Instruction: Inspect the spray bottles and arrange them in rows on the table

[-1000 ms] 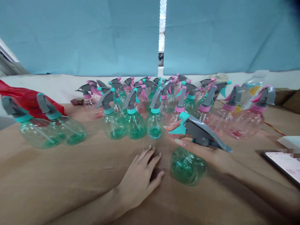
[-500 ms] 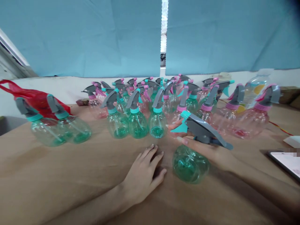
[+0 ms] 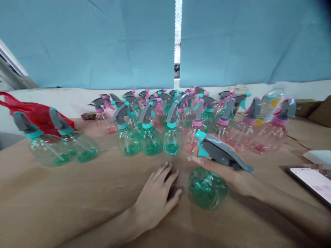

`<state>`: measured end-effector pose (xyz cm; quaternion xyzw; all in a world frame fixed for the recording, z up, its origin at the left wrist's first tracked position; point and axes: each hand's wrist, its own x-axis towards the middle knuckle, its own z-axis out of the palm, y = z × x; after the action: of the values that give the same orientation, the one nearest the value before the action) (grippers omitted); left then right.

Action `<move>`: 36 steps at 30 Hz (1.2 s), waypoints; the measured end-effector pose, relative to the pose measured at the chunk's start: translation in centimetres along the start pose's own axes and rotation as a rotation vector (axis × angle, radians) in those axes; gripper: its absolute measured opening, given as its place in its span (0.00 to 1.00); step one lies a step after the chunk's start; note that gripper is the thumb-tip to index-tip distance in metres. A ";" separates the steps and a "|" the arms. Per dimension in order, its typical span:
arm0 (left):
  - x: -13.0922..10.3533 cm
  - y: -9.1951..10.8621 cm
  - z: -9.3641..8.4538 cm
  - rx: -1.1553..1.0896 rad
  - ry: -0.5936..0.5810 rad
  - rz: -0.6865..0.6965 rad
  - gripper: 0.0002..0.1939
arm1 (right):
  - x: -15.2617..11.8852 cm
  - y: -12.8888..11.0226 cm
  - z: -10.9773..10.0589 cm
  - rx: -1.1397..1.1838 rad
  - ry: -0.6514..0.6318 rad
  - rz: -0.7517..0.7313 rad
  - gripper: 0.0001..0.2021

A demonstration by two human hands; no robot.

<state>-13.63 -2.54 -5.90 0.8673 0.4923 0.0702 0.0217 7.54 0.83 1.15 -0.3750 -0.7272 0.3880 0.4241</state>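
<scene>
You are holding the sprayer right of centre in the lower half of the frame, your right hand gripping it around the neck, under the grey head. Some fingertips are lying by the teal trigger (whether they are pressing it, I cannot tell). The body is leaning, and its base may or may not be touching the table. Your left hand is lying at lower centre, holding nothing, fingers loosely spread and thumb apart.

The neck is looking like a chancy hold: with a loosening grip, the body could be swinging or rolling off. The head is overlapping the pink bottle from this view, so a forward push could be toppling it against the green bottles. A sweeping right forearm could be catching the phone at the right edge.
</scene>
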 end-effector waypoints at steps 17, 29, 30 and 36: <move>-0.1 0.1 0.1 -0.021 0.026 -0.001 0.24 | 0.2 1.0 0.6 0.186 -0.092 0.011 0.18; -0.1 -0.1 0.1 -0.026 0.053 0.011 0.23 | 0.2 0.6 0.5 0.138 -0.078 0.046 0.16; -0.1 -0.1 0.1 -0.028 0.050 0.012 0.23 | 0.2 0.5 0.5 0.136 -0.084 0.046 0.15; 0.0 0.0 0.0 -0.028 0.034 0.006 0.24 | 0.1 0.7 0.5 0.147 -0.081 0.049 0.14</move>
<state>-13.58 -2.54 -5.93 0.8670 0.4892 0.0920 0.0250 7.17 1.04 0.39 -0.3448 -0.7039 0.4653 0.4112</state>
